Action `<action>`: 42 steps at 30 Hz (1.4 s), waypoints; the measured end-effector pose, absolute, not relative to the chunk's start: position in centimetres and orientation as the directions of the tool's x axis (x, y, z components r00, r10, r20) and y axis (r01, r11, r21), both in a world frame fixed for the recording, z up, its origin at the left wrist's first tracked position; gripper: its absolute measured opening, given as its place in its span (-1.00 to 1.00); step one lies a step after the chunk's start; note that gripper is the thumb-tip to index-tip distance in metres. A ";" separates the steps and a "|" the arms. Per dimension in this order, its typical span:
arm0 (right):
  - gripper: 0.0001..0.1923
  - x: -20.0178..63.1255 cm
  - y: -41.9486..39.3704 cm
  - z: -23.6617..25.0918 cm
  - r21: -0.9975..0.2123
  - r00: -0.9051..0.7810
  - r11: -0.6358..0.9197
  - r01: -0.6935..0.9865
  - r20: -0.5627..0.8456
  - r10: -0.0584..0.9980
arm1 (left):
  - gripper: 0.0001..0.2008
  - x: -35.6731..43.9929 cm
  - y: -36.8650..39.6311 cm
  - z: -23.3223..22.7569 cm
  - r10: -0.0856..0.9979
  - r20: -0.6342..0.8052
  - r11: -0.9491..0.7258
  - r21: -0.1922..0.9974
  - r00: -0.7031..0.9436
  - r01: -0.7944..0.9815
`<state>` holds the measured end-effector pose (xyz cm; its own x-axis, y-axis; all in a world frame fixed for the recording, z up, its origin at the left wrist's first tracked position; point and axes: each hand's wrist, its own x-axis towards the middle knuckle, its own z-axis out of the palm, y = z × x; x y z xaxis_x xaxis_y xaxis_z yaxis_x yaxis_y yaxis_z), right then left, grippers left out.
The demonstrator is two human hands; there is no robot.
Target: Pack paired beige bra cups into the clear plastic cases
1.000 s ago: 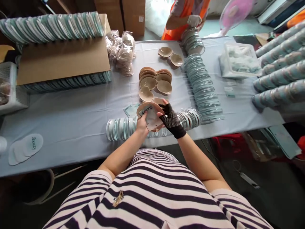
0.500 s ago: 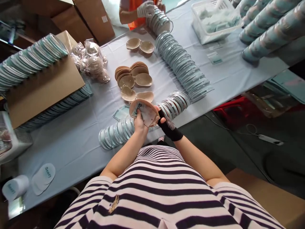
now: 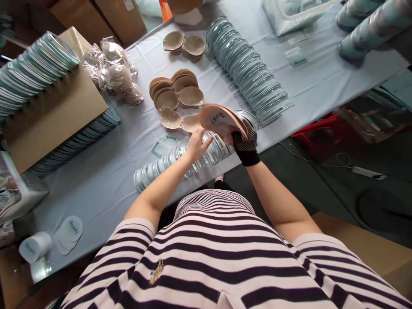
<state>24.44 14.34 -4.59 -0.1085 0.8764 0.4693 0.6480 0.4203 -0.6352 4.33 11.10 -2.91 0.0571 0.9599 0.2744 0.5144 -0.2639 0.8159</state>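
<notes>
My right hand, in a black fingerless glove with pale dots, grips a beige adhesive bra with a printed packet on it. The bra is tilted, and the fingers behind it are hidden. My left hand is off to its left with thumb and fingers apart. Its fingertips lie close to the nearest pair of beige bra cups; whether they touch cannot be made out. Under both hands runs a row of clear round plastic cases. Behind lies an overlapping stack of bra cups.
A long row of clear cases crosses the table to the right. Bagged cups and a cardboard box bearing cases stand left. A white basket is at the back right. Printed packets and round cards lie nearer.
My left hand has let go of the held bra. My right hand has carried it up and right, tilting it. The view has shifted, and the co-worker's gloved hand is out of sight.
</notes>
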 end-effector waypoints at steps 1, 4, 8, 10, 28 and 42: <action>-0.58 25.5 13.3 -5.3 -0.626 -0.058 0.381 0.680 0.472 0.880 | -0.80 3.3 10.6 -3.7 0.943 0.249 -0.333 0.674 0.221 0.659; -0.61 28.0 9.4 -7.6 -0.612 0.062 0.257 0.748 0.449 0.891 | -0.80 1.2 9.5 -5.6 0.825 0.078 -0.549 0.348 0.560 0.760; -0.64 29.1 5.5 -9.5 -0.662 0.215 0.046 0.748 0.307 0.927 | -0.61 1.2 9.4 -6.6 0.754 0.001 -0.634 0.258 0.656 0.729; -0.63 29.1 4.7 -9.6 -0.685 0.299 -0.095 0.723 0.186 0.936 | -0.54 1.6 9.5 -6.6 0.762 -0.038 -0.617 0.263 0.647 0.742; -0.49 26.8 3.0 -9.1 -0.697 0.224 -0.136 0.704 0.035 0.974 | -0.69 3.7 12.0 -6.3 0.710 -0.167 -0.652 0.213 0.684 0.728; -0.32 25.9 -0.4 -12.3 -0.449 -0.075 0.026 0.893 -0.091 0.993 | -0.89 5.1 13.3 -7.0 0.794 -0.129 -0.554 0.249 0.594 0.794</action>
<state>25.90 -0.38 -12.33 -0.0748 0.9930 -0.0913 0.8932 0.0260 -0.4488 5.05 13.28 -6.97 0.5941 0.7940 -0.1286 0.7943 -0.5540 0.2492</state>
